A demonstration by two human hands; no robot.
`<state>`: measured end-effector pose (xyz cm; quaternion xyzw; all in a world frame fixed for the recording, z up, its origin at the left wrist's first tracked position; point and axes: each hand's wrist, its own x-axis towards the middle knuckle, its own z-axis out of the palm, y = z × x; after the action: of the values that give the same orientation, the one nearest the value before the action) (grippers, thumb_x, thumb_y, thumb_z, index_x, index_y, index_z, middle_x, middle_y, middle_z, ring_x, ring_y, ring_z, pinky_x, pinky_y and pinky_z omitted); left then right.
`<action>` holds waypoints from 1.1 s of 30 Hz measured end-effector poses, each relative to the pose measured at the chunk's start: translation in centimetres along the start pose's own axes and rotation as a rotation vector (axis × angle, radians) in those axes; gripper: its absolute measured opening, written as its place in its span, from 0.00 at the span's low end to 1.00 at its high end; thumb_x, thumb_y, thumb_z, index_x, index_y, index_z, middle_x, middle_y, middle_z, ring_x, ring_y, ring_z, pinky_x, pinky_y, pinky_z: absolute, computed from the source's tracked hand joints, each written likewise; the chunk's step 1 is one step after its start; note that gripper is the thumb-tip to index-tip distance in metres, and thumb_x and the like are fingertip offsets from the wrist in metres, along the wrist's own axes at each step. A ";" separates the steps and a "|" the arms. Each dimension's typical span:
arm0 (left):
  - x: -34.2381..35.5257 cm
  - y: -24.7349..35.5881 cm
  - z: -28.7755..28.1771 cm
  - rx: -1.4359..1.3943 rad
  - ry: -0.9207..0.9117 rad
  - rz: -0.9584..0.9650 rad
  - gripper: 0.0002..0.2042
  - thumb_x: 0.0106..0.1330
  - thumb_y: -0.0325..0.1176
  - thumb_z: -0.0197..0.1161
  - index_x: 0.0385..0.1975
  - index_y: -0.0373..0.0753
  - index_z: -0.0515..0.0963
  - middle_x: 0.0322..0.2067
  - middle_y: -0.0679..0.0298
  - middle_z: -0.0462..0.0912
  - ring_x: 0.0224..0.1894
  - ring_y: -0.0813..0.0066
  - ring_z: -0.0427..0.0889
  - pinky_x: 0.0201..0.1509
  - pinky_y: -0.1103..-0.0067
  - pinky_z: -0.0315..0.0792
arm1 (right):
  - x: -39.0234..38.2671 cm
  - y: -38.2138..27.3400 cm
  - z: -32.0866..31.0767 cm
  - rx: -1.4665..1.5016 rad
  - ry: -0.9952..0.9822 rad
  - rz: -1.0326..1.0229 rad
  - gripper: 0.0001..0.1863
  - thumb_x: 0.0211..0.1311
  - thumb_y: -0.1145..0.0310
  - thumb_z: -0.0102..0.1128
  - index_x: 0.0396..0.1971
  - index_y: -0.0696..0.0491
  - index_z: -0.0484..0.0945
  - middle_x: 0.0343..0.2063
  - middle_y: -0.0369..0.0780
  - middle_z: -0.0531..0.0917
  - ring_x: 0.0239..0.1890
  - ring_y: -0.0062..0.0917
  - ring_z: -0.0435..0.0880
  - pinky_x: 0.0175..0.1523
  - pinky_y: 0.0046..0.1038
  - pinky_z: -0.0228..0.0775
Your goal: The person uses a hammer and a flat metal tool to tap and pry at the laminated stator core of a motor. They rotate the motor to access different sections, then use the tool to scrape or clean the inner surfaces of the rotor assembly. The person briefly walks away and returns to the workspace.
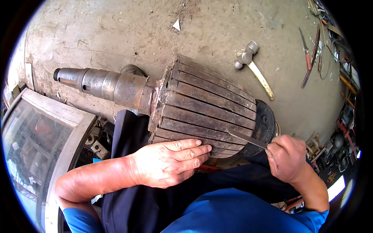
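Before me lies a large, worn motor rotor (pixel 210 99) with long slots along its slotted core and a stepped steel shaft (pixel 112 87) reaching to the left. My left hand (pixel 171 161) rests flat on the near side of the core, fingers stretched out, holding nothing. In my closed right hand (pixel 286 157) is a thin flat metal blade (pixel 248 139), which I cannot tell for a knife or a file. Its tip touches or hovers just over the core near a slot. A dark round end plate (pixel 265 120) sits at the core's right end; my fist hides the blade's handle.
A hammer (pixel 252 68) with a pale handle lies on the concrete floor beyond the rotor. A red-handled knife (pixel 307 54) and a long dark strip (pixel 312 58) lie farther right. At the left stands a framed glass cabinet (pixel 77 116). Tools and scrap crowd the right edge.
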<state>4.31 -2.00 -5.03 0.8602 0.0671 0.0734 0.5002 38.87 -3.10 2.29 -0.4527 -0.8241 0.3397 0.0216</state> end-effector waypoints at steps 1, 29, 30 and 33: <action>0.0 0.0 0.0 -0.006 0.002 -0.009 0.16 0.57 0.34 0.68 0.44 0.34 0.88 0.61 0.53 0.82 0.71 0.60 0.76 0.78 0.62 0.65 | -0.3 0.1 -0.1 -0.006 -0.008 0.001 0.07 0.50 0.77 0.68 0.29 0.57 0.79 0.25 0.38 0.76 0.19 0.27 0.78 0.19 0.29 0.68; 1.1 0.6 0.8 0.412 -0.198 0.017 0.29 0.70 0.39 0.53 0.72 0.43 0.72 0.73 0.67 0.70 0.79 0.72 0.62 0.84 0.70 0.54 | 4.6 -0.8 2.1 0.112 0.110 -0.119 0.06 0.46 0.71 0.65 0.23 0.53 0.77 0.21 0.34 0.70 0.16 0.19 0.71 0.16 0.24 0.60; 1.1 0.8 1.2 0.375 -0.182 -0.010 0.29 0.70 0.39 0.53 0.73 0.40 0.71 0.76 0.66 0.67 0.79 0.71 0.61 0.84 0.70 0.54 | 3.9 -0.3 2.0 0.066 0.098 -0.096 0.05 0.45 0.71 0.65 0.22 0.52 0.77 0.20 0.34 0.68 0.16 0.19 0.70 0.16 0.23 0.59; 1.5 0.6 0.7 0.460 -0.211 0.020 0.24 0.72 0.41 0.56 0.68 0.48 0.77 0.74 0.75 0.70 0.79 0.79 0.62 0.86 0.67 0.48 | 2.9 0.8 1.7 0.062 0.039 -0.063 0.06 0.46 0.72 0.65 0.25 0.56 0.79 0.21 0.35 0.69 0.16 0.20 0.71 0.16 0.24 0.61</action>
<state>5.95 -2.62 -4.74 0.9549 0.0213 -0.0290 0.2948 37.20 -1.51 -0.23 -0.4321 -0.8265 0.3554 0.0625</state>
